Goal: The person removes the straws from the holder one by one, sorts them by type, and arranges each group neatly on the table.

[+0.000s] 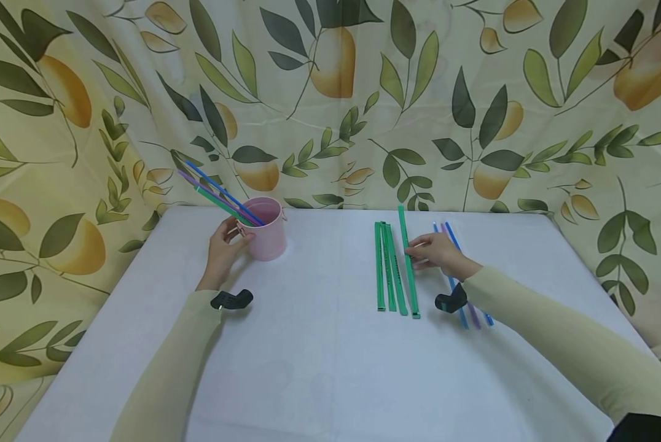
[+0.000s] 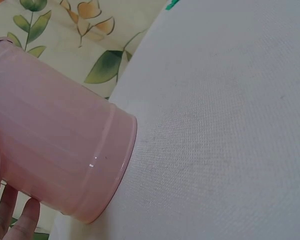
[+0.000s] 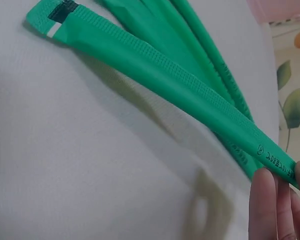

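My left hand (image 1: 224,255) holds the small pink bucket (image 1: 268,240) from its left side, fingers at its wall. Blue, purple and green straws (image 1: 220,196) lean out over its left rim. The left wrist view shows the bucket's side (image 2: 60,130) and some fingertips (image 2: 27,217) under it. Between thumb and fingers, my right hand (image 1: 438,253) pinches a green wrapped straw (image 1: 409,270). In the right wrist view, that straw (image 3: 155,80) has dark print and is lifted at a slant over other green wrapped straws (image 3: 195,55).
Several green wrapped straws (image 1: 388,270) lie side by side just left of the right hand. Blue and purple straws (image 1: 474,316) lie partly under the right wrist. The white tabletop (image 1: 319,356) ends at a leaf-patterned curtain (image 1: 319,141) behind.
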A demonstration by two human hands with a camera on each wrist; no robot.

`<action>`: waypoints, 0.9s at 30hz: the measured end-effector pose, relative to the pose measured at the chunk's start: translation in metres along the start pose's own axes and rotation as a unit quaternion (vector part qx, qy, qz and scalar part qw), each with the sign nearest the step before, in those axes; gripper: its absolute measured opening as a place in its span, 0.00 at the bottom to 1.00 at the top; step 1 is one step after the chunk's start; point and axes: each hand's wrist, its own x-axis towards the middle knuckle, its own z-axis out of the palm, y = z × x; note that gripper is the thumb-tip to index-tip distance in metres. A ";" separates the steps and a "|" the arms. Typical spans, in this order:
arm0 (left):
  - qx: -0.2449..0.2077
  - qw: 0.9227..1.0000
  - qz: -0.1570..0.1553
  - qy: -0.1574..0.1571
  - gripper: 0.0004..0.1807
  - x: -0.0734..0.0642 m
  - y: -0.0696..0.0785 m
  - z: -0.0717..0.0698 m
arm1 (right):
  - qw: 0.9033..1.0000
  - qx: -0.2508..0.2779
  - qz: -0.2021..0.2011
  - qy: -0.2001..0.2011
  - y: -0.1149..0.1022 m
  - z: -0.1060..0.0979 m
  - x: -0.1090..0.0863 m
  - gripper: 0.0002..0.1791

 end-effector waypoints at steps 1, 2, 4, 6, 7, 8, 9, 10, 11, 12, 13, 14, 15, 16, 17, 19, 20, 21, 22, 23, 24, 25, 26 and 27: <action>0.000 1.000 0.000 0.000 0.37 0.000 0.000 0.000 | 1.000 0.001 0.005 0.001 0.002 0.000 0.002 0.24; 0.000 1.000 -0.001 -0.001 0.37 0.000 0.000 0.000 | 1.000 0.003 0.008 0.002 0.003 0.001 0.003 0.24; -0.001 1.000 -0.001 -0.002 0.37 0.000 -0.001 0.000 | 1.000 0.004 0.018 0.003 0.005 0.001 0.005 0.23; 0.000 1.000 -0.003 -0.002 0.37 0.001 -0.001 0.000 | 1.000 0.002 0.025 0.004 0.007 0.002 0.007 0.23; 0.000 1.000 -0.004 -0.001 0.37 0.001 -0.001 0.000 | 1.000 0.000 0.028 0.004 0.007 0.002 0.008 0.23; 0.000 1.000 -0.004 -0.001 0.37 0.001 -0.001 0.000 | 1.000 0.000 0.030 0.005 0.008 0.003 0.009 0.23; -0.001 1.000 -0.004 0.000 0.37 0.001 -0.001 0.000 | 0.999 -0.001 0.033 0.006 0.008 0.004 0.010 0.23; -0.002 1.000 -0.005 0.001 0.37 0.001 -0.001 0.000 | 0.999 -0.002 0.036 0.007 0.008 0.004 0.011 0.23; -0.003 1.000 -0.004 0.001 0.37 0.001 -0.001 0.000 | 0.999 -0.003 0.038 0.007 0.009 0.004 0.012 0.24; -0.001 1.000 -0.005 0.001 0.37 0.001 -0.001 0.000 | 0.999 -0.004 0.042 0.010 0.009 0.005 0.012 0.24; -0.002 1.000 -0.004 0.002 0.37 0.001 -0.001 0.000 | 0.999 -0.005 0.045 0.010 0.009 0.005 0.013 0.24; -0.002 1.000 -0.005 0.003 0.37 0.001 -0.001 0.001 | 0.999 -0.006 0.049 0.011 0.009 0.005 0.013 0.24; -0.001 1.000 -0.005 0.003 0.37 0.001 0.000 0.001 | 0.999 -0.004 0.052 0.012 0.009 0.006 0.014 0.23; -0.001 1.000 -0.006 0.004 0.37 0.001 -0.001 0.001 | 0.998 -0.003 0.054 0.012 0.009 0.006 0.015 0.23; 0.001 1.000 -0.007 0.004 0.36 0.000 0.000 0.001 | 0.998 0.000 0.056 0.011 0.009 0.007 0.015 0.23; 0.002 1.000 -0.008 0.004 0.36 0.000 0.000 0.001 | 0.998 0.009 0.054 0.007 0.009 0.007 0.015 0.22; 0.003 1.000 -0.010 0.004 0.37 0.000 0.000 0.001 | 0.999 0.012 0.052 0.007 0.009 0.007 0.015 0.22; 0.004 1.000 -0.010 0.004 0.37 0.000 -0.001 0.001 | 0.999 0.016 0.051 0.007 0.009 0.007 0.015 0.22; 0.004 1.000 -0.010 0.003 0.37 0.001 -0.001 0.001 | 0.999 0.017 0.049 0.007 0.009 0.008 0.015 0.22; 0.005 1.000 -0.011 0.003 0.37 0.001 -0.002 0.000 | 0.999 0.018 0.047 0.009 0.009 0.008 0.016 0.22; 0.003 1.000 -0.012 0.003 0.37 0.003 -0.004 0.000 | 0.999 0.017 0.046 0.012 0.010 0.009 0.017 0.21; 0.003 1.000 -0.013 0.004 0.37 0.005 -0.007 0.000 | 0.999 0.016 0.046 0.017 0.011 0.010 0.019 0.21; 0.001 1.000 -0.015 0.004 0.38 0.007 -0.010 -0.001 | 0.999 0.010 0.047 0.022 0.012 0.011 0.020 0.21; 0.000 1.000 -0.015 0.005 0.38 0.010 -0.014 -0.001 | 0.999 0.006 0.046 0.026 0.013 0.011 0.021 0.21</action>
